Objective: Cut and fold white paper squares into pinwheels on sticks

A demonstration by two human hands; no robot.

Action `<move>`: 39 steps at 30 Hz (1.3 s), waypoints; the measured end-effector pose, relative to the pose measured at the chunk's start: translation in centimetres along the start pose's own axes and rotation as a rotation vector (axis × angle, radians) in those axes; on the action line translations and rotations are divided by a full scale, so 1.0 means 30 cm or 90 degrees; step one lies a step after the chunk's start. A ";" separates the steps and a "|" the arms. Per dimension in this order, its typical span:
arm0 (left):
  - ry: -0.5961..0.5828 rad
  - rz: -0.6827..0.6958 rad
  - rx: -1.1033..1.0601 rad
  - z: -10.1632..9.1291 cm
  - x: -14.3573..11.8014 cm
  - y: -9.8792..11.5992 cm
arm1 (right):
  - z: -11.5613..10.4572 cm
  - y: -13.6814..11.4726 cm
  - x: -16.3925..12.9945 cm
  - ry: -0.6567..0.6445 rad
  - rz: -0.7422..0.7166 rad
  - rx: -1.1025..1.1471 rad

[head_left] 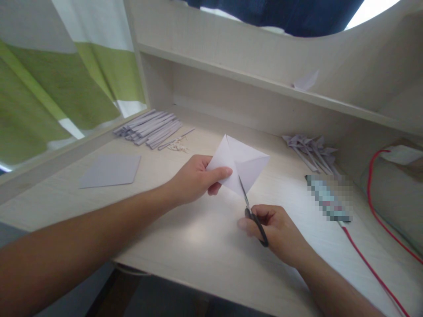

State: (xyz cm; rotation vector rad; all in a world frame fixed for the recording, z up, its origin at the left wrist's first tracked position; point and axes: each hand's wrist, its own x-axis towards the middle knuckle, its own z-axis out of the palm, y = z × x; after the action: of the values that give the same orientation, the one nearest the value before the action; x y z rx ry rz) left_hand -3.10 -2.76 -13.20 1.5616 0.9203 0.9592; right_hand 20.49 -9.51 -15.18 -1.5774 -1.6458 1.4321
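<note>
Sheet: flat on the tabletop, far left.
Strips: stacked at the back left, small scraps just beside them.
Left hand: fingers pinch the left corner of the folded paper, held above the tabletop.
Scissors: blades meet the paper's lower edge.
Right hand: fingers through the scissor handles, gripping them.
Folded pieces: heaped at the back right.
Red cable: runs along the right edge.
</note>
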 end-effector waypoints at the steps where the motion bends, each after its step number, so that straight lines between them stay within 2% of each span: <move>1: -0.003 -0.002 0.000 0.001 -0.001 0.000 | 0.000 0.001 0.000 -0.001 -0.001 0.003; 39: -0.024 -0.008 -0.012 0.010 -0.004 -0.007 | 0.003 -0.012 0.000 0.022 -0.004 -0.017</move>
State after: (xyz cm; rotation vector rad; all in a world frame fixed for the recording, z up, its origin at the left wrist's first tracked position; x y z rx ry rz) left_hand -2.88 -2.95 -13.47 1.5503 0.8914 0.9245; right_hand 20.25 -9.49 -14.89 -1.6004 -1.6548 1.3771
